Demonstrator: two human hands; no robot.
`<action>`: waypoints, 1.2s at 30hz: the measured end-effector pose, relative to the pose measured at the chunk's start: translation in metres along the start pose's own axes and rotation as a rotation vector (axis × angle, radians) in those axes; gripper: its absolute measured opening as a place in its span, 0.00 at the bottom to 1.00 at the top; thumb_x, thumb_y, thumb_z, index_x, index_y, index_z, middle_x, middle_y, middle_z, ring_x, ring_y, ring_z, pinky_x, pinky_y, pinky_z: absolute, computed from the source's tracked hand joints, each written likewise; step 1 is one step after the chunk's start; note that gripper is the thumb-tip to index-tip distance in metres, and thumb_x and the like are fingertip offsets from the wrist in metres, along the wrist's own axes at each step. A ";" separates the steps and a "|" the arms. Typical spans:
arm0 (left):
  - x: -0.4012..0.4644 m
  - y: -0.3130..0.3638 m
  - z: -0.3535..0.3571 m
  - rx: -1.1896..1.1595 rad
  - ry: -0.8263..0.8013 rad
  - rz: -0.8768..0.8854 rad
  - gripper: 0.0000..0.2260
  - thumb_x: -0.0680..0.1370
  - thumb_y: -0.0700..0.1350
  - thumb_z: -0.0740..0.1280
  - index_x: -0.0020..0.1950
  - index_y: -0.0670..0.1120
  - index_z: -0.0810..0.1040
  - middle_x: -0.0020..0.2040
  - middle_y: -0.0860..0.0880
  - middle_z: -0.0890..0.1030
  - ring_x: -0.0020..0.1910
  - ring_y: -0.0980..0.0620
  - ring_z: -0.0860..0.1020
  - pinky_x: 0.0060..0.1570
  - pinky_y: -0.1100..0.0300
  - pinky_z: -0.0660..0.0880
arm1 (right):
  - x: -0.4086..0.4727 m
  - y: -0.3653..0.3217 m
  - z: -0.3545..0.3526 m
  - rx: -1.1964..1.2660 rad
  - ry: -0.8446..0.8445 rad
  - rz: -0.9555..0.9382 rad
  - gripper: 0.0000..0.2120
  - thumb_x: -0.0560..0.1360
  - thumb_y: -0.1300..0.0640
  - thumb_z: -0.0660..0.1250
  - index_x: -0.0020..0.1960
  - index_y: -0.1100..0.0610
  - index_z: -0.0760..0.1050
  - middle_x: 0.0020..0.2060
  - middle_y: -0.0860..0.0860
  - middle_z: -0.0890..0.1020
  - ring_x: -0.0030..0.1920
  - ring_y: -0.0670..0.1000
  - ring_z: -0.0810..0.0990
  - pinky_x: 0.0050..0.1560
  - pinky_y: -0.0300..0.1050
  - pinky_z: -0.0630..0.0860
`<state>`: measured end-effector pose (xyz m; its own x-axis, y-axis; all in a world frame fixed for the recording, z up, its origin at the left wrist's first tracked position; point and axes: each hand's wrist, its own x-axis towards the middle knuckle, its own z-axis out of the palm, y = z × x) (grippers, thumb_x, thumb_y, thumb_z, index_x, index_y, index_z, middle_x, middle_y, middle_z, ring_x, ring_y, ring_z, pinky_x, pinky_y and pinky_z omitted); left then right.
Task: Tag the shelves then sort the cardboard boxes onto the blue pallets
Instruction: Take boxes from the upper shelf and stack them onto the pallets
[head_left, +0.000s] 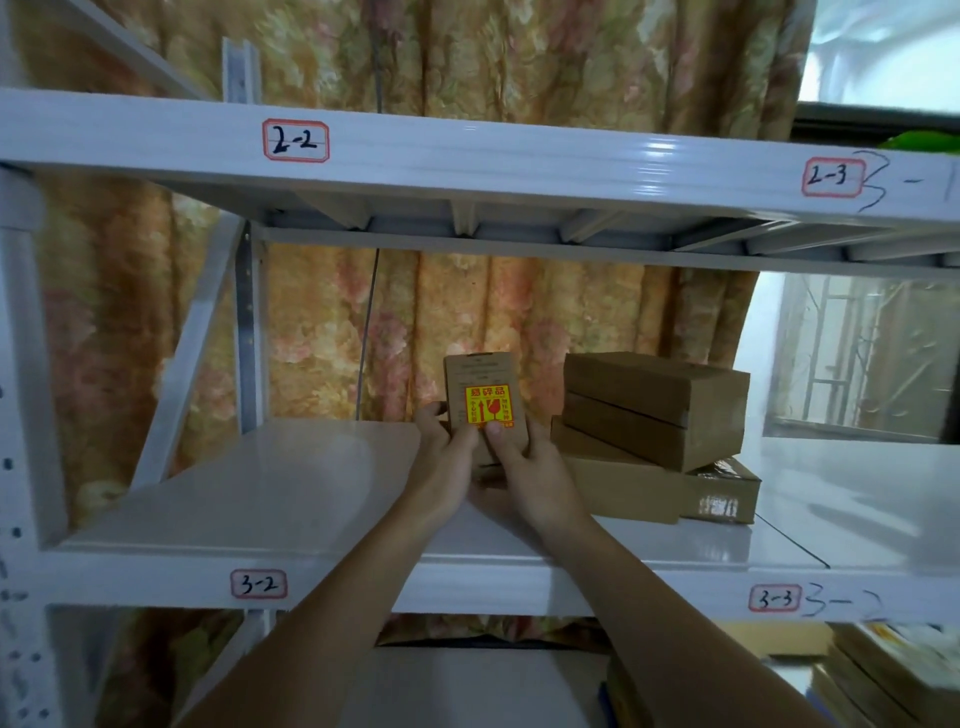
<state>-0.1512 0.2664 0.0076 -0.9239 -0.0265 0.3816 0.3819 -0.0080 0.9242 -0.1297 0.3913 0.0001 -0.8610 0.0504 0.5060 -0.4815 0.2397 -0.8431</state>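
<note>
White metal shelf (311, 499), tagged 3-2, before a floral curtain (519, 322). Small brown cardboard box with a yellow-red fragile sticker (485, 402) held upright above the shelf, gripped by left hand (447, 457) and right hand (524, 460). Stacked brown cardboard boxes (654, 410) just beside. Risk: slipping from fingertip grip, damaging fragile contents.
</note>
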 end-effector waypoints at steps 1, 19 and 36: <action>-0.002 0.001 -0.001 0.014 0.003 0.040 0.24 0.82 0.49 0.63 0.74 0.51 0.58 0.55 0.58 0.78 0.56 0.54 0.80 0.62 0.41 0.77 | -0.003 -0.002 0.001 0.010 0.005 -0.008 0.21 0.82 0.44 0.64 0.73 0.47 0.70 0.54 0.40 0.83 0.48 0.32 0.83 0.43 0.29 0.77; -0.057 0.002 0.028 0.173 -0.179 0.579 0.30 0.85 0.51 0.61 0.83 0.50 0.52 0.71 0.53 0.75 0.69 0.57 0.75 0.68 0.51 0.73 | -0.081 -0.013 -0.044 -0.282 0.250 -0.214 0.27 0.83 0.46 0.62 0.81 0.47 0.59 0.57 0.43 0.84 0.53 0.43 0.84 0.57 0.48 0.80; -0.200 -0.021 0.167 0.086 -0.393 0.431 0.30 0.83 0.57 0.60 0.83 0.56 0.53 0.72 0.53 0.74 0.69 0.57 0.74 0.68 0.48 0.74 | -0.239 -0.001 -0.177 -0.254 0.297 -0.101 0.23 0.83 0.51 0.62 0.77 0.48 0.64 0.54 0.37 0.84 0.50 0.38 0.83 0.48 0.30 0.76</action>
<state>0.0218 0.4384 -0.0851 -0.6306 0.3637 0.6856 0.7368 0.0031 0.6761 0.1053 0.5504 -0.0873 -0.7085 0.2832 0.6463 -0.4738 0.4879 -0.7331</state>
